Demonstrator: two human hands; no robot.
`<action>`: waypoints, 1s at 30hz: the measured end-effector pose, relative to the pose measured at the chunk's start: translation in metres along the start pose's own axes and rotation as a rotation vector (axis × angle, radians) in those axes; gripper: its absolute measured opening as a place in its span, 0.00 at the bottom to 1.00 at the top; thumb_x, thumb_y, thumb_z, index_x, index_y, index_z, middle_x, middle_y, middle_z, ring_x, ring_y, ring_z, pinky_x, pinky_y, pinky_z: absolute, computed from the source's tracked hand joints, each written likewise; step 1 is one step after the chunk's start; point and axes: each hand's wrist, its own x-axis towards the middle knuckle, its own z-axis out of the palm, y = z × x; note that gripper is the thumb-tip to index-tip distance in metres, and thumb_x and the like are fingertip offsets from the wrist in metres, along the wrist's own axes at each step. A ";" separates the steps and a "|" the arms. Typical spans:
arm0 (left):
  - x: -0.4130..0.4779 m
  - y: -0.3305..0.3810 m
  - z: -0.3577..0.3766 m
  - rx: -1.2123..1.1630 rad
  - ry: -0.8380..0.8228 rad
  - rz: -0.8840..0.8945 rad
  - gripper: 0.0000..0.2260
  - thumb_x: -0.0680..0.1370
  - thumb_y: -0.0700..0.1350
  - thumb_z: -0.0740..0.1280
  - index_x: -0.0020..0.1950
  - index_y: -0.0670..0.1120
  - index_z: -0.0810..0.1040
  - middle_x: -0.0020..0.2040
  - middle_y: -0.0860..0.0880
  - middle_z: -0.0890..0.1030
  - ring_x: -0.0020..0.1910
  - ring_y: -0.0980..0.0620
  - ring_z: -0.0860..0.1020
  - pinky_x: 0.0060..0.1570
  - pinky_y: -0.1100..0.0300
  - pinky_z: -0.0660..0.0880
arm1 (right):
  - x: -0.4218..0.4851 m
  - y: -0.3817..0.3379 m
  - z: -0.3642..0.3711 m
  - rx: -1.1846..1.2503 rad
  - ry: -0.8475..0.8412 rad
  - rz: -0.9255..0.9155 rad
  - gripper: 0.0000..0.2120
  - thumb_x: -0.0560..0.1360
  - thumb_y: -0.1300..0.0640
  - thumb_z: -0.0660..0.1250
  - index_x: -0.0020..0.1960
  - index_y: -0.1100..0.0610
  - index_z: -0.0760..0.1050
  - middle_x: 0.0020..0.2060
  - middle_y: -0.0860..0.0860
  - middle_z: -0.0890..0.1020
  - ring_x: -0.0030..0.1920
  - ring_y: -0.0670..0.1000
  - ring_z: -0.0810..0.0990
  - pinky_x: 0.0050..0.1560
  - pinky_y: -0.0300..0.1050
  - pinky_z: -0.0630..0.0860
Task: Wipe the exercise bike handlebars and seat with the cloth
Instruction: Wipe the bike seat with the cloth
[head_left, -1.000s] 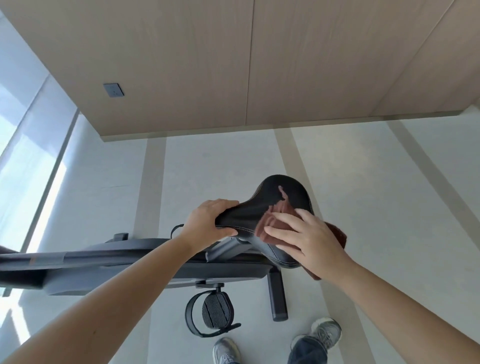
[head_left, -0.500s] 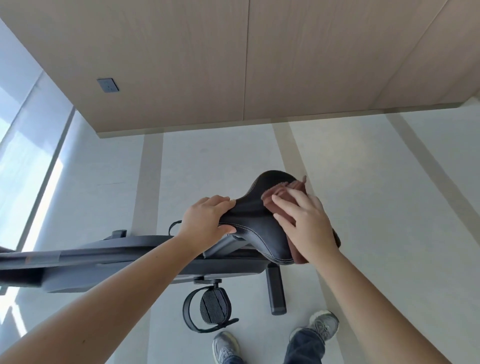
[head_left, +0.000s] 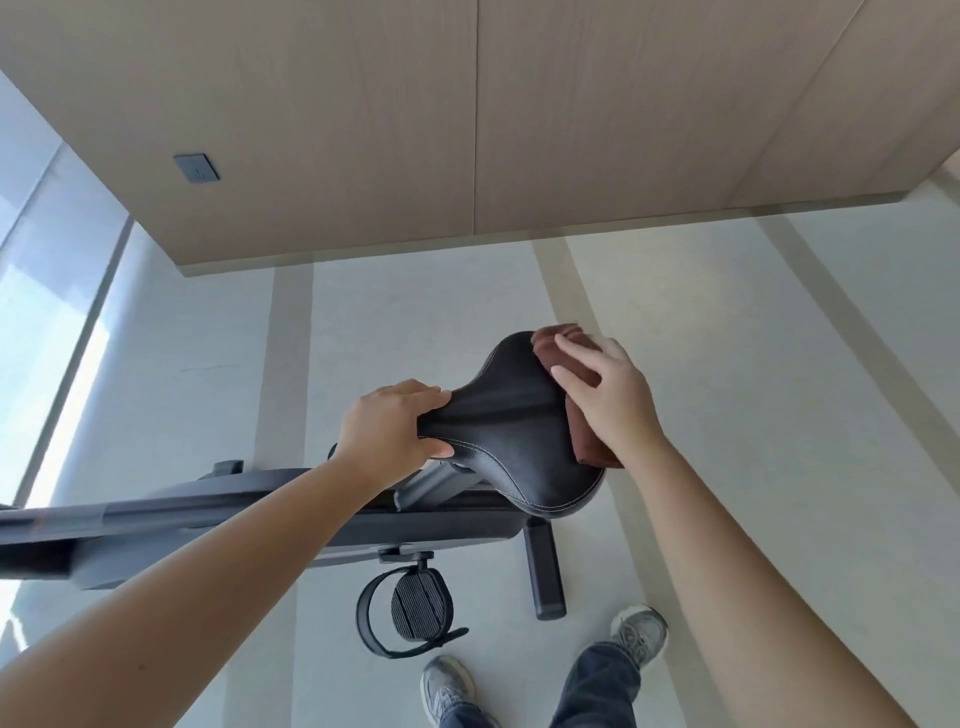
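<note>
The black bike seat (head_left: 511, 431) sits in the middle of the view, its narrow nose pointing left. My left hand (head_left: 387, 428) grips that nose, thumb under the edge. A folded brown cloth (head_left: 576, 379) lies along the seat's far right rim, hanging partly over it. My right hand (head_left: 605, 392) presses flat on the cloth, fingers pointing to the upper left, covering its middle. The handlebars are out of view.
The bike's dark frame (head_left: 171, 525) runs off to the left, with a strapped pedal (head_left: 415, 603) and a rear foot bar (head_left: 545, 571) below the seat. My shoes (head_left: 639, 634) stand on the pale floor. A wood-panelled wall (head_left: 467, 119) with a socket (head_left: 196, 168) rises behind.
My right hand has slid the cloth from the seat's middle out to its far right rim. The left hand has stayed clamped on the nose.
</note>
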 end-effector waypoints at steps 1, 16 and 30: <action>0.000 0.000 0.000 -0.001 -0.001 -0.004 0.25 0.65 0.51 0.75 0.61 0.54 0.76 0.58 0.55 0.78 0.56 0.50 0.75 0.50 0.59 0.70 | -0.019 0.003 0.001 0.014 0.049 -0.011 0.16 0.73 0.59 0.67 0.60 0.49 0.77 0.61 0.48 0.74 0.60 0.44 0.71 0.53 0.20 0.59; 0.002 -0.002 0.000 -0.060 0.023 -0.079 0.24 0.62 0.51 0.77 0.57 0.57 0.78 0.54 0.60 0.79 0.52 0.54 0.76 0.43 0.64 0.64 | -0.019 -0.008 0.009 -0.158 0.099 0.027 0.17 0.73 0.55 0.66 0.62 0.48 0.75 0.62 0.51 0.74 0.56 0.57 0.74 0.54 0.43 0.69; -0.003 0.001 0.005 -0.110 0.041 -0.075 0.24 0.65 0.50 0.76 0.60 0.55 0.76 0.57 0.57 0.78 0.56 0.53 0.74 0.47 0.65 0.64 | -0.056 -0.031 0.051 -0.565 0.253 -0.183 0.14 0.72 0.55 0.68 0.57 0.51 0.78 0.54 0.54 0.80 0.45 0.61 0.76 0.44 0.55 0.77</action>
